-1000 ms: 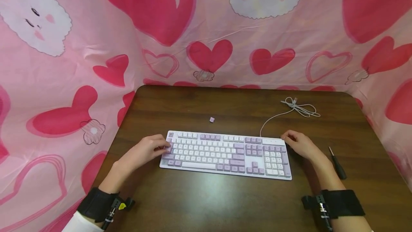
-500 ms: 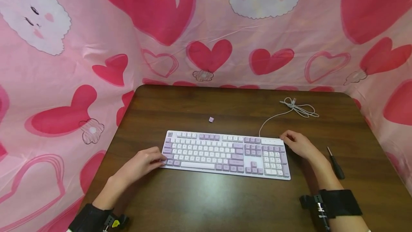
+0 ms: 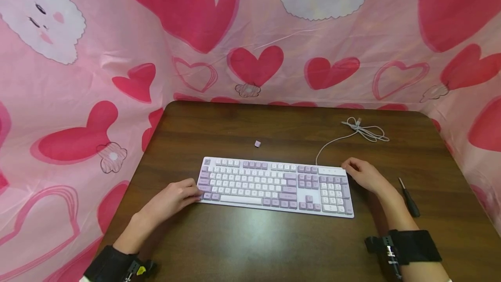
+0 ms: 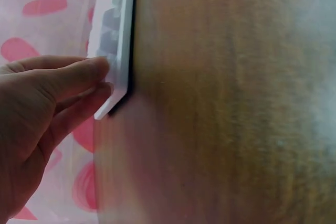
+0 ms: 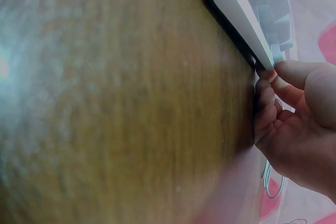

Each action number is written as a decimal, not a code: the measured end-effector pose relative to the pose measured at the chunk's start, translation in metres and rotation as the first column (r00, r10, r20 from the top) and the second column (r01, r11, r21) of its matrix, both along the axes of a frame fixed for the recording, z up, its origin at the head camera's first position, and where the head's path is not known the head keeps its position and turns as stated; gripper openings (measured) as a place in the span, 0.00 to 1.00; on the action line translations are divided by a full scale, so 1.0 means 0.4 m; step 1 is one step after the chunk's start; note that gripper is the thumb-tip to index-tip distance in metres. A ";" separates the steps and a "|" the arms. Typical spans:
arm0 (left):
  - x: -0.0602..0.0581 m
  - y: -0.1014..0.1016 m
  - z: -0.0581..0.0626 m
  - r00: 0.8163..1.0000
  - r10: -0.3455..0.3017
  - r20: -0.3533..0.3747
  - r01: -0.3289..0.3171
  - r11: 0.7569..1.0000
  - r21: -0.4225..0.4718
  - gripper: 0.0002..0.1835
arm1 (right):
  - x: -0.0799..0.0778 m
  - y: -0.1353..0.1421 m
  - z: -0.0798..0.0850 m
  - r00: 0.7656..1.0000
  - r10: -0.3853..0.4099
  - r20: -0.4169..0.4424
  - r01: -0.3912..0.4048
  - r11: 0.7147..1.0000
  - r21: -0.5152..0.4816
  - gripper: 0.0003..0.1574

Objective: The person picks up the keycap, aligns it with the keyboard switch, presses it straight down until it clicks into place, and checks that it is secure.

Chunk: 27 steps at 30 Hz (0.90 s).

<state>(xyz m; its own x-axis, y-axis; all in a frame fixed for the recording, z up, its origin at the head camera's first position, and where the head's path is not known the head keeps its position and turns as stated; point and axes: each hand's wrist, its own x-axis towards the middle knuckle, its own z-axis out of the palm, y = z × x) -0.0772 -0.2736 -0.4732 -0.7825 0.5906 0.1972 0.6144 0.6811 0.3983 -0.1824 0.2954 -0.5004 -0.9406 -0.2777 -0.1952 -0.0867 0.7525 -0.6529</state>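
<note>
A white and lilac keyboard (image 3: 250, 186) lies across the middle of the table. My left hand (image 3: 184, 193) is at its near left corner, and the left wrist view has thumb and fingers (image 4: 94, 72) closed on that edge. At the far right corner, my right hand (image 3: 364, 175) pinches the keyboard, thumb above and fingers curled against the side and underneath, as the right wrist view shows. Behind the keyboard sits a loose lilac keycap (image 3: 257, 143), apart from both hands.
A pale cable (image 3: 365, 132) runs from the keyboard's back edge to a tied bundle at the back right. To the right of my right hand lies a black-handled screwdriver (image 3: 410, 201). Pink heart-patterned cloth (image 3: 254, 21) hangs around the wooden table (image 3: 266, 247).
My left hand has slid from the keys on the keyboard's left side down to its near left corner. The right hand stays at the far right corner.
</note>
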 end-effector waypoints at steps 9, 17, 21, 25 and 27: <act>-0.004 -0.006 -0.003 0.999 -0.007 0.044 0.007 1.000 0.007 0.11 | 0.003 -0.003 0.002 1.000 -0.005 0.005 0.005 1.000 0.004 0.16; -0.009 -0.002 -0.014 0.997 -0.062 -0.043 0.063 0.998 0.028 0.13 | 0.010 0.009 0.004 1.000 0.017 -0.019 -0.017 1.000 -0.004 0.15; 0.004 0.000 -0.031 0.994 -0.028 -0.102 0.034 0.998 0.060 0.16 | 0.010 0.010 0.007 0.999 0.016 -0.028 -0.016 1.000 -0.005 0.15; 0.019 -0.004 -0.045 0.990 0.000 -0.141 0.012 0.997 0.081 0.18 | 0.006 0.003 0.009 1.000 0.005 -0.008 -0.005 1.000 0.012 0.16; 0.022 -0.008 -0.050 0.987 -0.002 -0.161 0.018 0.996 0.092 0.18 | 0.005 0.000 0.009 1.000 -0.004 0.003 0.004 1.000 0.021 0.16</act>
<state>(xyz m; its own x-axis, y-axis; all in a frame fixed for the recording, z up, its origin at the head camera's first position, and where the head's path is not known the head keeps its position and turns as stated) -0.0684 -0.2770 -0.4933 -0.7304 0.5714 0.3742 0.6820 0.6392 0.3554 -0.1804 0.2953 -0.4969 -0.9411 -0.2697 -0.2040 -0.0813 0.7661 -0.6375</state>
